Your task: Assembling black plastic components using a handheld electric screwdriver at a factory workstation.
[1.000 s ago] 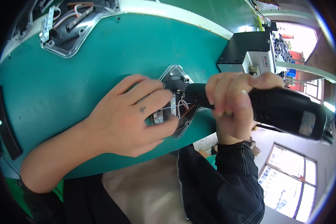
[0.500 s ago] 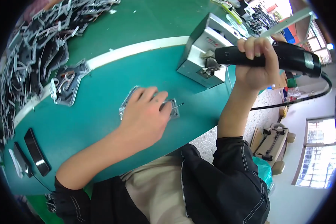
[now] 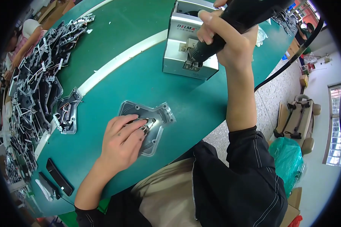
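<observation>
A grey plastic housing [image 3: 130, 107] with a clear rim lies on the green table in front of me. My left hand [image 3: 122, 142] reaches into it, fingers bent together over small shiny parts [image 3: 149, 125] whose exact kind I cannot make out. Up at the right, my right hand [image 3: 236, 43] is wrapped round a black electric screwdriver [image 3: 212, 46], its cord trailing to the right. The screwdriver's front end points down at the outlet of a silver box-shaped screw feeder [image 3: 174, 45]. Whether the bit touches the feeder is hard to tell.
A white curved strip [image 3: 113, 58] divides the table. Along the left lies a long heap of similar housings with wires [image 3: 38, 90], one housing [image 3: 68, 113] lying apart from it. A black phone-like object [image 3: 60, 177] is near the left edge. Another person's arm [image 3: 28, 43] shows at far left.
My right hand has tilted the screwdriver and brought its front end down to the feeder. The housing, mostly covered before, now shows more around my left hand. The whole view has shifted.
</observation>
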Tool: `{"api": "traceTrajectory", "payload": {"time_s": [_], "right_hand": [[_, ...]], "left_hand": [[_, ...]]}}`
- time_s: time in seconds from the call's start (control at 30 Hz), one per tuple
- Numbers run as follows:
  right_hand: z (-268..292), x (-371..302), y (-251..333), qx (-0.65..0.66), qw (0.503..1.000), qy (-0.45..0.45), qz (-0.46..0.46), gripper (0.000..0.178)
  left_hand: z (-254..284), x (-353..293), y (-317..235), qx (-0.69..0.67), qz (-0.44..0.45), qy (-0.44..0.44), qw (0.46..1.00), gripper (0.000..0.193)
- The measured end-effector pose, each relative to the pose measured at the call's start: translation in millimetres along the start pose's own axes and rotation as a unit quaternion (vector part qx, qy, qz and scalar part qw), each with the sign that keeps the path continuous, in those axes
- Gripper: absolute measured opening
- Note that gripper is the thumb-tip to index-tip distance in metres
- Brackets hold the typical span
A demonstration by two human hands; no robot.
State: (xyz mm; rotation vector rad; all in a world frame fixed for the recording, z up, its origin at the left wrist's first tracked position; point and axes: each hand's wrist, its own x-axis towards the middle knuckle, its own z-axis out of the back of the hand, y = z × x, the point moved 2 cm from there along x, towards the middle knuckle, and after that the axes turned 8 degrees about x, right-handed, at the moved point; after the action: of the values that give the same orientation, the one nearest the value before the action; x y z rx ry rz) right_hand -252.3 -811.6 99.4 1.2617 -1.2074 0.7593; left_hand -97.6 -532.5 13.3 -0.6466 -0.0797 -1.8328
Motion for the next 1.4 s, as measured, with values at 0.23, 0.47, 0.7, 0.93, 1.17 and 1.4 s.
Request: {"api": "traceTrajectory", "payload": {"time_s": [0.23,0.47,0.7,0.93,1.17,1.4], "right_hand": [[-8,-10,-12,-0.022,0.999,0.039,-0.022,0.038],[-45,-12,17,-0.231,0.910,-0.228,-0.259,0.037],[-58,1,42,-0.139,0.962,-0.174,-0.157,0.036],[-27,-11,27,-0.223,0.920,-0.262,-0.189,0.026],[-33,-8,30,-0.232,0.924,-0.251,-0.172,0.024],[-33,-10,23,-0.303,0.912,-0.206,-0.183,0.023]], "left_hand": [[-12,-23,9,0.007,-0.013,-0.014,1.000,0.012],[-14,-23,12,0.038,0.011,0.039,0.998,0.004],[-16,-23,10,0.022,0.031,0.014,0.999,0.002],[-19,-23,10,0.052,0.028,0.027,0.998,0.002],[-20,-23,10,0.054,0.025,0.024,0.998,0.004],[-20,-22,11,0.043,0.020,0.024,0.999,0.004]]}}
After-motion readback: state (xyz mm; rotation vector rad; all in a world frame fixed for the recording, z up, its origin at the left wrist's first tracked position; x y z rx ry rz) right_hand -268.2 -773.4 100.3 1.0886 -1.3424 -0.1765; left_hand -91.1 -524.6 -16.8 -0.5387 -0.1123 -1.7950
